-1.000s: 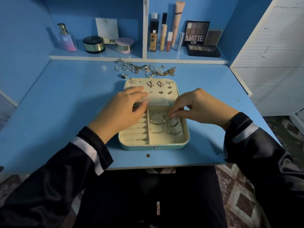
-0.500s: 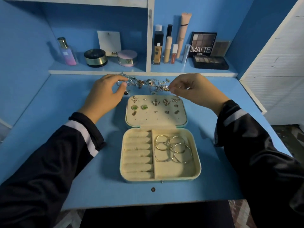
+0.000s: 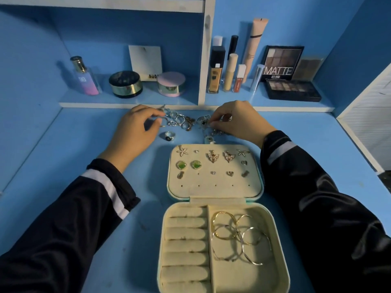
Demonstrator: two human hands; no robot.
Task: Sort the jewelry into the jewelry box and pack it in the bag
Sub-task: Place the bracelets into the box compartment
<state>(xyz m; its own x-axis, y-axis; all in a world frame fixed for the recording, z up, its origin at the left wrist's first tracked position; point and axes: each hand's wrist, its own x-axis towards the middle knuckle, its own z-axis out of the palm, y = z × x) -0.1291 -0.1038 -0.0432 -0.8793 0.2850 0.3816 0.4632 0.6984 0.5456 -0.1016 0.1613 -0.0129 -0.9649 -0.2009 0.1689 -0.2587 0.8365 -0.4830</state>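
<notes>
- Two grips sit on the loose jewelry pile (image 3: 184, 122) at the counter's (image 3: 63, 157) far edge.
- We see the left grip (image 3: 135, 132) pinching a silver piece, and the right grip (image 3: 234, 121) pinching another.
- Jewelry box (image 3: 215, 190) lies open nearer us: hoops (image 3: 239, 233) in its right compartment, earrings (image 3: 212, 156) pinned on its lid.
- Dark-stone ring (image 3: 170, 135) lies just beside the pile.

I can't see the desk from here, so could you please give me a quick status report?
Left hand and right hand both pinching at loose jewelry. Jewelry box open, hoops in, ring rolls empty. Nothing blocking.
</notes>
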